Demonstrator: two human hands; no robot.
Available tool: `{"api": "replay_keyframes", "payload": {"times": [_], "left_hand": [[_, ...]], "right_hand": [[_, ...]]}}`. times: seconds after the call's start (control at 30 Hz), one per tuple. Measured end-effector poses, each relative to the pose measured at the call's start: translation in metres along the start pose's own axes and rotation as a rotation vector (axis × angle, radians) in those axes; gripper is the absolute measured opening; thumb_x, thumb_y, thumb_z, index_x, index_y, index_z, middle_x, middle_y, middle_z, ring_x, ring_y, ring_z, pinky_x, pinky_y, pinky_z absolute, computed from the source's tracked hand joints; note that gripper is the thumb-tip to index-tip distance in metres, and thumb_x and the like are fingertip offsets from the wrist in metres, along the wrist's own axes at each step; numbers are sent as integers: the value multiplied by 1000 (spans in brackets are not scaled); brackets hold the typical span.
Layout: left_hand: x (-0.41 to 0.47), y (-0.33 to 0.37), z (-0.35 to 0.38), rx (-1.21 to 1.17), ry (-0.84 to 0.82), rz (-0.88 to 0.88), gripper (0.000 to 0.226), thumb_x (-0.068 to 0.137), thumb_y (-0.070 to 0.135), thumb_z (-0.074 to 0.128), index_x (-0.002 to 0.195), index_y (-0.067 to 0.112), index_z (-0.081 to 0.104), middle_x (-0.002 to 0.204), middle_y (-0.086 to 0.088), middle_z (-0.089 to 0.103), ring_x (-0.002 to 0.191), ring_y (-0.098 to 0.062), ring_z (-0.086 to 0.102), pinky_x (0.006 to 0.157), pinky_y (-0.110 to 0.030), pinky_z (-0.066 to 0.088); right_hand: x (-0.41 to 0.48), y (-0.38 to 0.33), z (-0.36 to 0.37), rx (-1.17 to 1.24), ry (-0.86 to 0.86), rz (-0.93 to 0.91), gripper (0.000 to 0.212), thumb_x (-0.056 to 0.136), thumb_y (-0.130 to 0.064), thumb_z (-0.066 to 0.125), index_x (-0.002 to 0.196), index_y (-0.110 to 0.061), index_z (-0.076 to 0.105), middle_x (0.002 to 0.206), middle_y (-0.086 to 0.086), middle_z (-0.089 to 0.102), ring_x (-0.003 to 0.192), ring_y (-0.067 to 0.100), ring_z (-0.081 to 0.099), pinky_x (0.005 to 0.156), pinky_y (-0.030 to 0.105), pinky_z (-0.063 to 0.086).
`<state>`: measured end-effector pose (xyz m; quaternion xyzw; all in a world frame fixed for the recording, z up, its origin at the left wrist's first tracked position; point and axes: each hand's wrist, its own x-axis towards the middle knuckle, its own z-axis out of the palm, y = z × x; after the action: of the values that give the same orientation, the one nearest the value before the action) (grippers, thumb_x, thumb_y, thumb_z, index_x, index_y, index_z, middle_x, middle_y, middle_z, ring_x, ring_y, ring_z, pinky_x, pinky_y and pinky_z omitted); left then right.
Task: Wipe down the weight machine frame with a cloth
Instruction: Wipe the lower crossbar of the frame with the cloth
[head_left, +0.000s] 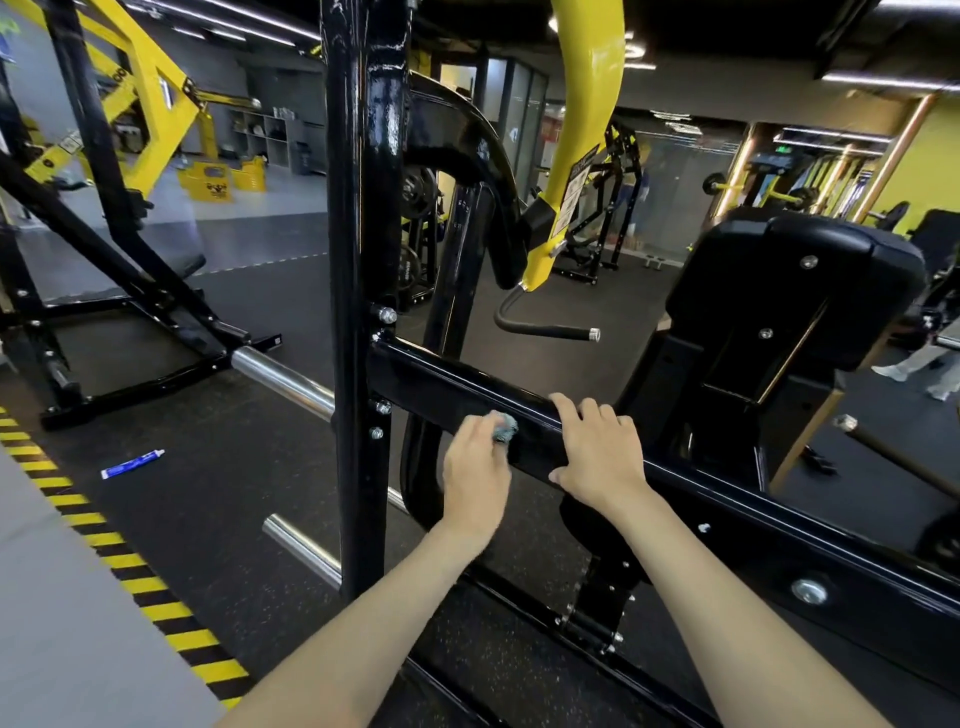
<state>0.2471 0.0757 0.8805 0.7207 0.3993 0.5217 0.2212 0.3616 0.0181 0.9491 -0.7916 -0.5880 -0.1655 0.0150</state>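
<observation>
A black weight machine frame fills the middle of the head view, with a glossy horizontal crossbar (447, 379) running from a black upright post (358, 260) down to the right. My left hand (475, 473) holds a small bunched grey-blue cloth (505, 427) against the crossbar's front face. Just to its right, my right hand (597, 447) rests on the crossbar, fingers hooked over its top edge and thumb on the front face. Most of the cloth is hidden inside my left hand.
Chrome plate pegs (280, 376) (301, 548) stick out left of the post. A yellow lever arm (582, 130) with a black handle (545, 327) hangs behind the crossbar; a black seat pad (795, 291) stands at right. A blue-white tube (132, 464) lies on the rubber floor beside yellow-black hazard tape (124, 561).
</observation>
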Motion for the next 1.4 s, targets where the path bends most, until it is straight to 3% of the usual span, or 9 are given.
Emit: {"api": "replay_keyframes", "payload": {"times": [0.1,0.27,0.5,0.7,0.9,1.07,1.17,1.3,1.4], "left_hand": [[-1,-8,-2,-13,-47,79,33,81,-12,55,107,6,65,104,-5,61,90,-16,59,79,-21,46],[36,-30,-13,-193,286,-475,21,89,-2,55,102,10,67,98,-7,66,95,-22,62,81,-22,44],[-7,5,4,-113,-42,-11,36,81,-12,58,106,12,67,101,9,59,90,-2,56,82,-3,38],[40,-20,-30,-290,282,-486,13,92,4,58,97,15,60,99,-2,63,93,-17,61,76,-20,41],[22,-2,0,-176,224,-247,23,86,-5,57,100,12,64,100,0,61,92,-14,58,84,-14,40],[-11,17,6,-213,-100,2,32,81,-14,57,101,11,65,100,8,57,86,6,53,82,-1,35],[1,3,-17,-294,-272,-117,23,86,-2,63,93,20,64,95,9,63,83,5,58,77,-8,43],[41,-35,-56,-363,66,-349,15,88,0,61,92,14,61,88,1,62,85,-16,59,75,-24,47],[69,-45,-61,-298,89,-439,12,92,4,57,96,16,58,93,0,60,90,-18,59,76,-27,45]], "right_hand": [[-2,1,1,2,1,0,91,82,-43,69,150,-20,13,133,7,45,122,26,45,99,36,36],[-3,2,1,13,1,-1,92,81,-43,70,150,-21,14,133,6,46,122,26,45,100,36,36],[2,0,5,3,15,18,90,82,-39,70,149,-22,13,130,5,46,120,25,45,99,34,36],[-2,-1,0,8,5,4,90,83,-42,69,150,-19,12,131,7,45,121,26,44,101,35,35],[6,1,5,34,0,9,89,79,-35,72,148,-22,17,129,6,46,121,26,44,101,37,34],[3,4,4,29,-5,5,90,79,-39,73,148,-23,17,131,6,46,123,26,44,100,36,34],[-2,2,2,17,-2,15,90,80,-41,71,149,-22,16,130,5,46,122,25,45,100,35,34],[-1,-1,1,13,6,25,89,81,-39,71,149,-21,16,129,5,47,120,25,46,100,35,34],[0,-1,1,12,-3,29,90,81,-39,72,149,-22,16,129,5,47,120,25,46,100,35,34]]}}
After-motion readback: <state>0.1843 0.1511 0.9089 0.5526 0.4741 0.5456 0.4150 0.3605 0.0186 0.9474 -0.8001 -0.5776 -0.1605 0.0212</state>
